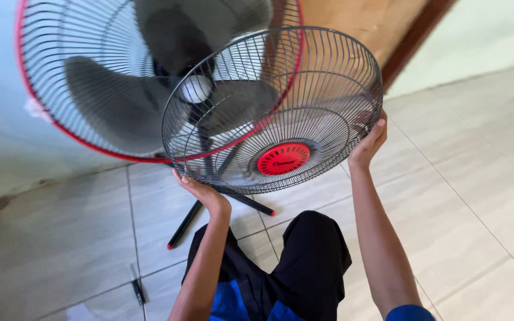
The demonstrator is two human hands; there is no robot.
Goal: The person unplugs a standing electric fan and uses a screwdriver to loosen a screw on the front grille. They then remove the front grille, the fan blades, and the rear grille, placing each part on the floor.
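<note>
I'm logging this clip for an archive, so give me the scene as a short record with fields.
setting: tiled floor beside a pale wall
left hand: grips the lower left rim of the front grille
right hand: grips the grille's right rim
front grille: dark wire dome, red round centre cap, held off the fan
fan: grey blades, red-rimmed rear guard, on a black stand
floor item: screwdriver lying at lower left
</note>
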